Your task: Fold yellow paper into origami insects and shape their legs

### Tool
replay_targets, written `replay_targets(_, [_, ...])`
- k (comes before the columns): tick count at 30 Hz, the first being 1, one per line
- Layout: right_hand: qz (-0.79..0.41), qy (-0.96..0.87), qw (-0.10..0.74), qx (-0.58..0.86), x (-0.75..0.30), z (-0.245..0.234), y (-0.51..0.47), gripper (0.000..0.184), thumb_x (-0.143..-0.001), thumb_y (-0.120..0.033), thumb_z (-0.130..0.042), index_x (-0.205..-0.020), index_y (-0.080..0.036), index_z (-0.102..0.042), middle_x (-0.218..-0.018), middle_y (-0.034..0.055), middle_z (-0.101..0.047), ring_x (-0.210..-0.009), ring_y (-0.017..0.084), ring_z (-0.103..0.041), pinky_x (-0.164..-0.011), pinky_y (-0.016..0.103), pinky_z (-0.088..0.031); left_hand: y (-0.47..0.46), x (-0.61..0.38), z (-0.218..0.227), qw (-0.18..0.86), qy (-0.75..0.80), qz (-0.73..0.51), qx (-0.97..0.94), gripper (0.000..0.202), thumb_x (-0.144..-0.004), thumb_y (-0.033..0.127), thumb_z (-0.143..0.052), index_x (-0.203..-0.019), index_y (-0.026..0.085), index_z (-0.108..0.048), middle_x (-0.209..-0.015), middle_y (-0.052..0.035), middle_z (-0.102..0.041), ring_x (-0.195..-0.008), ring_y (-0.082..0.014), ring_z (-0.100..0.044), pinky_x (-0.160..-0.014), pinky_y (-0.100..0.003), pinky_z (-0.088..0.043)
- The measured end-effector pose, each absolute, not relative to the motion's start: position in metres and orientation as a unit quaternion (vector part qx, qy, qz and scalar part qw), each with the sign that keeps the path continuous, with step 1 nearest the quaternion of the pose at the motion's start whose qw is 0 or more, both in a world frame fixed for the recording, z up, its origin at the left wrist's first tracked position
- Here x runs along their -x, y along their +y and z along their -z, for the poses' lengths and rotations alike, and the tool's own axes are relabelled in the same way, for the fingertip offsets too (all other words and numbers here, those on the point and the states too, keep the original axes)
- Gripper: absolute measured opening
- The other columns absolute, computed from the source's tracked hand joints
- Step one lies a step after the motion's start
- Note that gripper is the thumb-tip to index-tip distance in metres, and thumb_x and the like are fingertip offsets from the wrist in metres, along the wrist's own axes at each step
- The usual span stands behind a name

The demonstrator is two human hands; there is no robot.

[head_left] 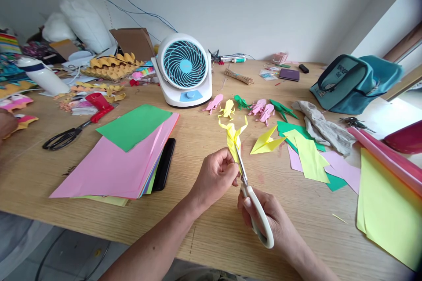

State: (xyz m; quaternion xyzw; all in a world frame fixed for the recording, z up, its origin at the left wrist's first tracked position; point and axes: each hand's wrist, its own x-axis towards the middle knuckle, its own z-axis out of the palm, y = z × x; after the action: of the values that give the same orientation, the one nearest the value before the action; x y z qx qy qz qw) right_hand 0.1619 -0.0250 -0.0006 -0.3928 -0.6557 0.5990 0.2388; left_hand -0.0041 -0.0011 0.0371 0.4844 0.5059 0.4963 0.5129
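My left hand (216, 175) pinches a yellow folded-paper figure (232, 134) by its lower end, with two thin curved points sticking up. White-handled scissors (260, 219) are in my right hand (273, 217), their blades pointing up against the yellow paper beside my left fingertips. How far the blades are around the paper I cannot tell. Just right of the figure lies another folded yellow paper piece (268, 141). Behind it sit finished-looking folded animals: a yellow one (227, 109), a green one (282, 109) and several pink ones (266, 113).
A stack of coloured paper (115, 167) lies left, beside a black phone (165, 164). Black-handled scissors (62, 138) and a white fan (187, 96) stand beyond. Paper scraps (310, 158), yellow sheets (389, 210) and a teal bag (356, 83) are right. Another person's hand (6, 123) shows far left.
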Motion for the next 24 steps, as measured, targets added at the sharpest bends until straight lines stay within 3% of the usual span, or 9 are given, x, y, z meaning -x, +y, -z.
replay_targets(12, [-0.599, -0.657, 0.238, 0.391, -0.161, 0.002, -0.025, 0.054, -0.09, -0.066, -0.046, -0.065, -0.019, -0.044, -0.058, -0.0026, -0.044, -0.054, 0.01, -0.037, -0.051, 0.025, -0.028, 0.001, 0.006, -0.038, 0.504, 0.501, -0.515, -0.479, 0.011, -0.074, 0.018, -0.054, -0.066, 0.018, -0.046, -0.059, 0.0047, -0.056, -0.049, -0.0076, -0.055, -0.051, -0.02, -0.05])
replay_targets(16, [-0.575, -0.684, 0.187, 0.407, -0.171, -0.002, -0.024, 0.048, -0.091, -0.061, -0.05, -0.068, -0.019, -0.046, -0.061, -0.0033, -0.041, -0.057, 0.01, -0.035, -0.052, 0.025, -0.027, 0.005, 0.011, -0.036, 0.475, 0.506, -0.543, -0.473, 0.01, -0.075, 0.018, -0.053, -0.067, 0.018, -0.048, -0.06, 0.0051, -0.055, -0.048, -0.0071, -0.054, -0.051, -0.02, -0.049])
replay_targets(19, [-0.491, -0.734, 0.139, 0.448, -0.198, -0.003, -0.021, 0.039, -0.092, -0.054, -0.051, -0.073, -0.02, -0.052, -0.062, -0.0024, -0.045, -0.058, 0.012, -0.039, -0.052, 0.025, -0.029, 0.007, 0.014, -0.035, 0.457, 0.509, -0.554, -0.474, 0.012, -0.077, 0.019, -0.051, -0.066, 0.017, -0.048, -0.061, 0.005, -0.055, -0.049, -0.007, -0.054, -0.051, -0.02, -0.048])
replay_targets(24, [-0.151, -0.794, 0.094, 0.582, -0.267, 0.006, -0.01, 0.028, -0.086, -0.05, -0.055, -0.079, -0.024, -0.058, -0.067, 0.0022, -0.061, -0.058, 0.018, -0.057, -0.056, 0.03, -0.035, 0.007, 0.013, -0.036, 0.466, 0.505, -0.54, -0.486, 0.013, -0.079, 0.018, -0.051, -0.066, 0.017, -0.048, -0.063, 0.0043, -0.056, -0.049, -0.0066, -0.053, -0.053, -0.02, -0.047])
